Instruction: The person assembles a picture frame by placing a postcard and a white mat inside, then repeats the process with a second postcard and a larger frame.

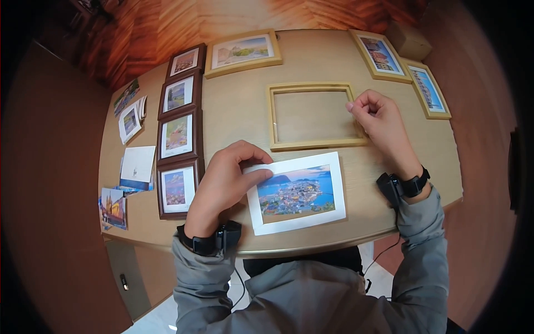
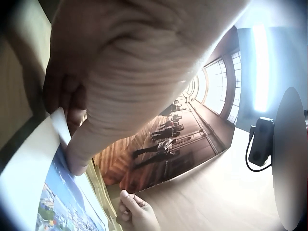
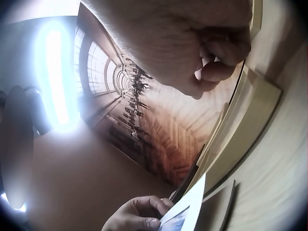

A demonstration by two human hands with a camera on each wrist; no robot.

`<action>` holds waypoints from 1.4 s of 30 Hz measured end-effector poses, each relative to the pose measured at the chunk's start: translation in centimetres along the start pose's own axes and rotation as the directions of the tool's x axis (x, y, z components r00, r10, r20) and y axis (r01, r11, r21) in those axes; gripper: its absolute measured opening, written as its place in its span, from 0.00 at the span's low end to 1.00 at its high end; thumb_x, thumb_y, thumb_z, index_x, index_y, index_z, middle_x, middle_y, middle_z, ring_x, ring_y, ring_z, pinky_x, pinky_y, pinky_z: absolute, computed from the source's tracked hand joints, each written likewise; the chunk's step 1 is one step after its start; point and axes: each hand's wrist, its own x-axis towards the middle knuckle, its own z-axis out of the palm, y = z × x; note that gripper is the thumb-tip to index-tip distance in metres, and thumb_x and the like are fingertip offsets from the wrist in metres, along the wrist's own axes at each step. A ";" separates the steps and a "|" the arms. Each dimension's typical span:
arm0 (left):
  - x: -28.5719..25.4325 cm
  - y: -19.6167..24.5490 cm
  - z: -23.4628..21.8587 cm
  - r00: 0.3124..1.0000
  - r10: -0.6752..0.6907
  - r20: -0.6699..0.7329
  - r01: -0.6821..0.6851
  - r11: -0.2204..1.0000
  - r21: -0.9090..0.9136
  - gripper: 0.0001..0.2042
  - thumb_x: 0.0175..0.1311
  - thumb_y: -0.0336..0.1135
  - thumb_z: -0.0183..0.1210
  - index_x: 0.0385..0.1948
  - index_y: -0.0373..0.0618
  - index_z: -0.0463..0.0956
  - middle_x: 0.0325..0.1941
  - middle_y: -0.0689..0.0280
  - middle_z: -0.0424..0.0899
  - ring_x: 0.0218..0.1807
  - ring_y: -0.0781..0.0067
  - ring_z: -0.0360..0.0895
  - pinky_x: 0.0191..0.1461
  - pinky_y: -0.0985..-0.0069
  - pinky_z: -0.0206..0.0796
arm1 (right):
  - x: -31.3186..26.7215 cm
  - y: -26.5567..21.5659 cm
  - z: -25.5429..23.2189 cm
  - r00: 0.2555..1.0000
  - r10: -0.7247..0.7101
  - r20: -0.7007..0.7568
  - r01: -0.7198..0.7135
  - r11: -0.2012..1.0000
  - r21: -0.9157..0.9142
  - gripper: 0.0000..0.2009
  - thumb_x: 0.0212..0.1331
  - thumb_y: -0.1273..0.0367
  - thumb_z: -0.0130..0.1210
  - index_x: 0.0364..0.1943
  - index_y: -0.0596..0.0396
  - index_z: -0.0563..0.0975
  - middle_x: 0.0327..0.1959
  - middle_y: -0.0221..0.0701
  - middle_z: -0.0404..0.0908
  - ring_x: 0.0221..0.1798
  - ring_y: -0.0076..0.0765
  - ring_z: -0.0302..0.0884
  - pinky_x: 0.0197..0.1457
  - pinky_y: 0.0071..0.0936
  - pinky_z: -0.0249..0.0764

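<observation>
Grey sleeves (image 1: 425, 239) reach toward a coastal town print

Our main piece, the white-bordered print (image 1: 297, 192), sits just beside the light wooden frame (image 1: 281, 145), on its near side. With our left hand (image 1: 222, 175) we grip the print's upper left corner, thumb on top. Our right hand (image 1: 384, 119) is at the wooden frame's right side, fingers curled and thumb meeting forefinger; we cannot tell whether anything is between them.

Left of the wooden frame, we see a column of four dark brown frames (image 1: 194, 134) holding pictures, and past them, loose prints (image 1: 138, 161) in scattered piles. Beyond it to the left lies a gold-toned frame (image 1: 243, 70) around a landscape; beyond it to the right, two building pictures (image 1: 381, 54) in pale frames, near a small box (image 1: 410, 42).
</observation>
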 end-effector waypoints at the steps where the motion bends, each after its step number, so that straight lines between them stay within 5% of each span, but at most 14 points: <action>1: 0.1 0.0 0.0 1.000 0.005 0.003 -0.005 1.000 -0.002 0.09 0.60 0.22 0.72 0.42 0.36 0.86 0.39 0.67 0.85 0.42 0.79 0.81 0.49 0.77 0.74 | 0.0 0.1 0.0 1.000 0.000 0.013 0.000 1.000 -0.002 0.12 0.69 0.66 0.67 0.30 0.56 0.78 0.22 0.16 0.71 0.26 0.12 0.61 0.29 0.18 0.58; 3: 0.0 0.3 0.1 0.995 -0.084 0.047 0.089 0.990 -0.105 0.08 0.62 0.21 0.71 0.41 0.35 0.85 0.39 0.67 0.87 0.43 0.79 0.82 0.51 0.78 0.75 | 0.1 0.3 0.0 1.000 -0.012 0.015 0.012 1.000 0.000 0.12 0.69 0.66 0.67 0.30 0.56 0.78 0.22 0.16 0.71 0.26 0.12 0.61 0.29 0.18 0.59; 8: -0.1 0.0 0.5 0.999 -0.043 0.013 0.045 0.979 -0.197 0.06 0.63 0.23 0.70 0.39 0.35 0.85 0.36 0.66 0.87 0.40 0.78 0.82 0.48 0.78 0.74 | 0.0 0.4 -0.1 1.000 -0.024 0.009 0.024 1.000 -0.003 0.12 0.69 0.66 0.67 0.30 0.56 0.79 0.22 0.16 0.70 0.26 0.13 0.61 0.29 0.19 0.59; 14: -0.1 0.5 -0.3 0.997 -0.030 0.076 0.055 0.931 -0.360 0.04 0.67 0.24 0.68 0.40 0.37 0.83 0.38 0.68 0.87 0.41 0.80 0.82 0.49 0.81 0.73 | -1.3 -1.7 -0.4 0.980 0.060 0.188 -0.089 0.984 0.151 0.09 0.71 0.67 0.65 0.37 0.58 0.81 0.25 0.19 0.76 0.26 0.14 0.67 0.29 0.18 0.64; 17: -0.2 0.8 -0.4 0.999 -0.019 0.048 0.040 0.874 -0.484 0.04 0.69 0.24 0.66 0.41 0.37 0.82 0.37 0.68 0.87 0.40 0.81 0.82 0.48 0.81 0.73 | -1.9 -2.9 -0.6 0.895 0.114 0.431 -0.212 0.959 0.186 0.07 0.71 0.70 0.63 0.44 0.59 0.82 0.30 0.20 0.79 0.30 0.15 0.73 0.33 0.17 0.70; 20: -0.1 0.3 -0.7 0.999 -0.001 0.044 0.027 0.805 -0.592 0.05 0.70 0.25 0.66 0.43 0.38 0.81 0.38 0.68 0.87 0.40 0.80 0.82 0.49 0.80 0.74 | -2.2 -3.3 -0.5 0.767 0.022 0.642 -0.226 0.945 0.238 0.10 0.67 0.75 0.65 0.50 0.58 0.83 0.40 0.23 0.86 0.42 0.16 0.80 0.50 0.17 0.77; 27: 0.3 -0.5 -0.4 0.998 0.054 -0.021 -0.051 0.646 -0.762 0.07 0.73 0.30 0.66 0.46 0.40 0.79 0.36 0.66 0.87 0.39 0.77 0.84 0.47 0.78 0.75 | -3.4 -4.3 0.2 0.672 0.027 0.740 -0.317 0.913 0.255 0.17 0.64 0.75 0.68 0.57 0.60 0.82 0.41 0.28 0.87 0.45 0.22 0.82 0.53 0.23 0.78; 31: 0.6 -0.6 -0.2 0.993 0.113 -0.023 -0.082 0.548 -0.833 0.11 0.73 0.36 0.67 0.47 0.44 0.76 0.36 0.68 0.84 0.38 0.75 0.80 0.47 0.76 0.73 | -3.8 -3.6 2.0 0.639 -0.103 0.762 -0.253 0.907 0.335 0.18 0.66 0.74 0.68 0.58 0.62 0.81 0.44 0.30 0.86 0.48 0.25 0.82 0.55 0.26 0.79; 32: 0.6 -0.6 -0.1 0.993 0.116 -0.026 -0.086 0.550 -0.831 0.11 0.73 0.36 0.67 0.47 0.44 0.76 0.36 0.68 0.84 0.38 0.75 0.80 0.47 0.76 0.73 | -3.8 -3.2 2.2 0.614 -0.173 0.770 -0.174 0.922 0.346 0.16 0.71 0.74 0.63 0.60 0.61 0.79 0.49 0.26 0.85 0.51 0.17 0.80 0.59 0.22 0.77; 34: 0.7 -0.4 0.2 0.982 0.183 0.056 -0.012 0.353 -0.936 0.10 0.75 0.37 0.65 0.49 0.46 0.76 0.38 0.68 0.83 0.44 0.73 0.80 0.54 0.73 0.71 | -4.2 -3.8 2.9 0.639 -0.175 0.749 -0.134 0.934 0.332 0.16 0.71 0.72 0.63 0.60 0.61 0.79 0.48 0.27 0.85 0.50 0.17 0.80 0.58 0.22 0.78; 37: 0.5 0.8 1.5 0.983 0.185 0.017 -0.035 0.275 -0.961 0.11 0.74 0.42 0.66 0.44 0.52 0.73 0.42 0.71 0.76 0.48 0.72 0.71 0.54 0.69 0.68 | -4.9 -3.8 4.2 0.667 -0.201 0.718 -0.058 0.946 0.319 0.15 0.73 0.69 0.63 0.58 0.61 0.80 0.46 0.28 0.85 0.45 0.16 0.80 0.50 0.22 0.79; 39: 1.1 0.4 2.2 0.964 0.266 0.030 -0.038 0.247 -0.968 0.10 0.74 0.42 0.66 0.45 0.54 0.73 0.45 0.72 0.77 0.58 0.68 0.73 0.62 0.62 0.67 | -5.7 -4.5 4.8 0.610 -0.027 0.792 -0.281 0.927 0.248 0.14 0.74 0.67 0.62 0.56 0.61 0.80 0.44 0.26 0.85 0.43 0.15 0.79 0.46 0.21 0.78; 41: 1.3 0.8 3.0 0.945 0.321 -0.063 -0.121 0.165 -0.979 0.10 0.74 0.43 0.66 0.45 0.54 0.74 0.46 0.72 0.77 0.65 0.63 0.73 0.72 0.54 0.64 | -6.2 -4.6 5.5 0.614 -0.035 0.788 -0.295 0.917 0.270 0.13 0.77 0.64 0.60 0.54 0.60 0.81 0.42 0.26 0.85 0.39 0.16 0.79 0.42 0.20 0.76; 42: 1.5 0.6 2.9 0.931 0.363 -0.036 -0.099 0.158 -0.982 0.08 0.75 0.41 0.65 0.45 0.56 0.74 0.46 0.72 0.77 0.75 0.58 0.68 0.82 0.45 0.54 | -6.3 -4.5 5.8 0.593 -0.042 0.804 -0.316 0.907 0.280 0.14 0.78 0.63 0.58 0.53 0.60 0.81 0.41 0.26 0.84 0.38 0.17 0.79 0.42 0.20 0.76</action>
